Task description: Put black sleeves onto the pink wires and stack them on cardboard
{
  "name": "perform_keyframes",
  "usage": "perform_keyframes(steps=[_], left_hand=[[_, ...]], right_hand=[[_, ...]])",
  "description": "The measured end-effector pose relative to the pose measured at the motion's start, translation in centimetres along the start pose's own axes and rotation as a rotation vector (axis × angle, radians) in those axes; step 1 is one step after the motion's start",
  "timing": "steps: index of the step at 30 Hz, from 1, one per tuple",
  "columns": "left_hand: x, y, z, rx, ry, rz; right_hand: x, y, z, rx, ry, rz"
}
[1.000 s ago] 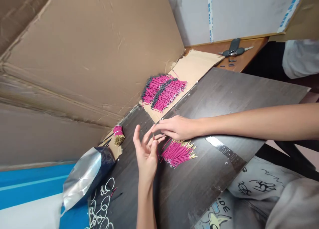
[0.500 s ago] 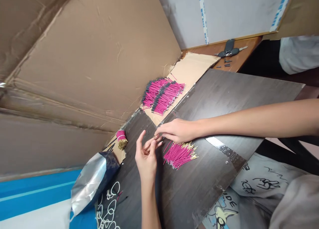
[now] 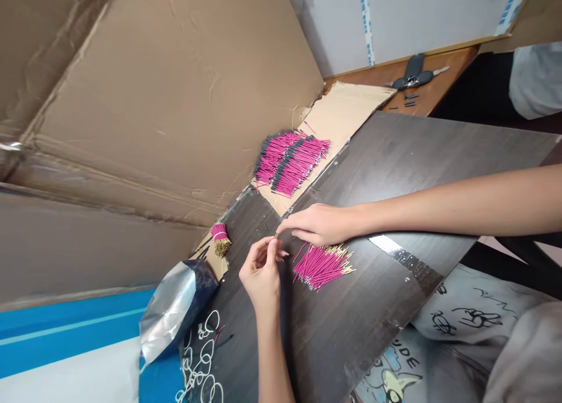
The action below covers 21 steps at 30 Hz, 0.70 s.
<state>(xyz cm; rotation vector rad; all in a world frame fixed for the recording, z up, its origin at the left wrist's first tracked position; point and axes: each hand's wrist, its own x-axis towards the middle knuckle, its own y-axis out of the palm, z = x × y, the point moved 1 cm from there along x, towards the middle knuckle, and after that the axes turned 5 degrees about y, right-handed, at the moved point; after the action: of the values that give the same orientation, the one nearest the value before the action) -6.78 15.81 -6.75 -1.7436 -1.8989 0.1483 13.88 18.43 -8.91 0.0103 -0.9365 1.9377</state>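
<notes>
My left hand [image 3: 263,265] is closed in a pinch, thumb against curled fingers. A tiny gold-coloured pin [image 3: 276,236] pokes up from its fingertips. Over it, my right hand [image 3: 318,223] reaches in from the right with its index fingertip at the pin; whether it grips anything is too small to tell. Just below my right hand lies a loose pile of pink wires [image 3: 322,267] with gold-coloured ends on one side and silvery ends on the other. The hands meet above the dark tabletop [image 3: 325,333].
Pink wires with black sleeves [image 3: 296,163] lie in rows on a cardboard sheet [image 3: 346,107]. A tied pink bundle [image 3: 220,239] sits left, near a silver bag [image 3: 169,309] and white loops [image 3: 202,362]. A dark tool [image 3: 413,72] lies at the back. A cardboard wall [image 3: 175,87] stands behind.
My left index finger, raised before, has curled down to the thumb, and the gold-coloured pin now shows at the fingertips. The whole view has shifted slightly.
</notes>
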Motion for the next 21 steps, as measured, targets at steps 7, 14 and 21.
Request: perform_keyframes(steps=[7,14,21], left_hand=[[0.05,-0.06,0.37,0.004,-0.034,0.021],[0.31,-0.69,0.85,0.087,-0.095,0.034],[0.33,-0.49,0.88,0.113,-0.073,0.068]], right_hand=[[0.08,0.29,-0.46,0.03,-0.018,-0.015],[0.1,0.52,-0.68,0.028,-0.023,-0.023],[0.21,0.15,-0.53,0.03,-0.021,-0.003]])
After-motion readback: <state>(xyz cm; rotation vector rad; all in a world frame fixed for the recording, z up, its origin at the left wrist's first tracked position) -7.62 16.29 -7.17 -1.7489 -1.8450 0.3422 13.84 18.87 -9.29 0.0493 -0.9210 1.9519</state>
